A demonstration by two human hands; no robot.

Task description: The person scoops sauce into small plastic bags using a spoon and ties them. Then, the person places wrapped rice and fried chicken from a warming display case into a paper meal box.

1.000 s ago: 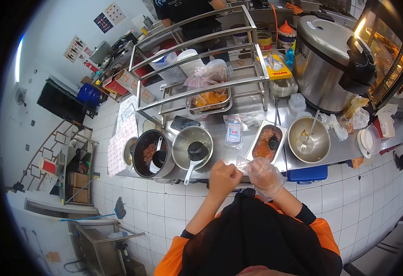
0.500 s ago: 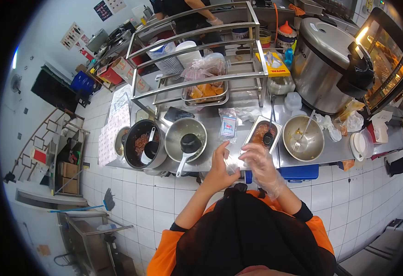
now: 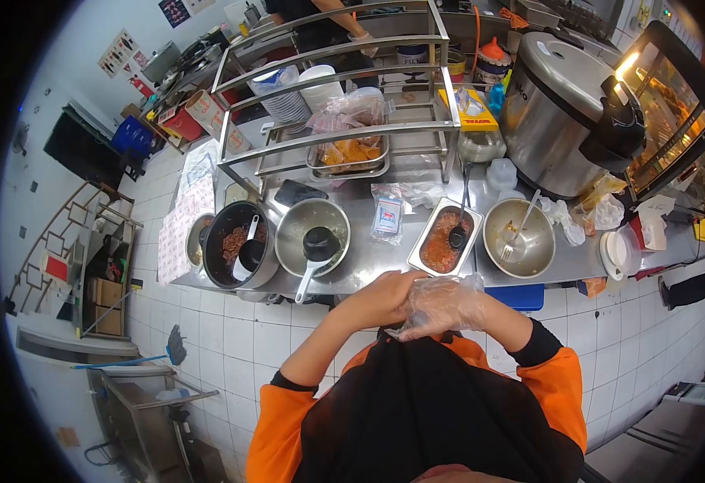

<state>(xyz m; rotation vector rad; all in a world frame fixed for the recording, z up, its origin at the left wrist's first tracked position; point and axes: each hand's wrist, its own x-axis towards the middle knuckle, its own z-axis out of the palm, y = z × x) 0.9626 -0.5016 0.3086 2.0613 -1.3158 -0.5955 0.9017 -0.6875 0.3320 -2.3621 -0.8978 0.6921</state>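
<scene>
Head view shows two hands: the bare left hand [image 3: 380, 300] touches the right hand [image 3: 426, 315], which wears one glove [image 3: 453, 302]. I cannot tell if the fingers of either are apart or together. Near the front edge of the steel surface [image 3: 380, 259] are one pot [image 3: 260, 274], two large bowls [image 3: 290, 240], one tray [image 3: 427, 231]. The glove, before this edge, looks clear, thin, wrinkled.

"ROYAL" on yellow box [image 3: 479, 123], "FILM" on tub [image 3: 411, 55]
</scene>
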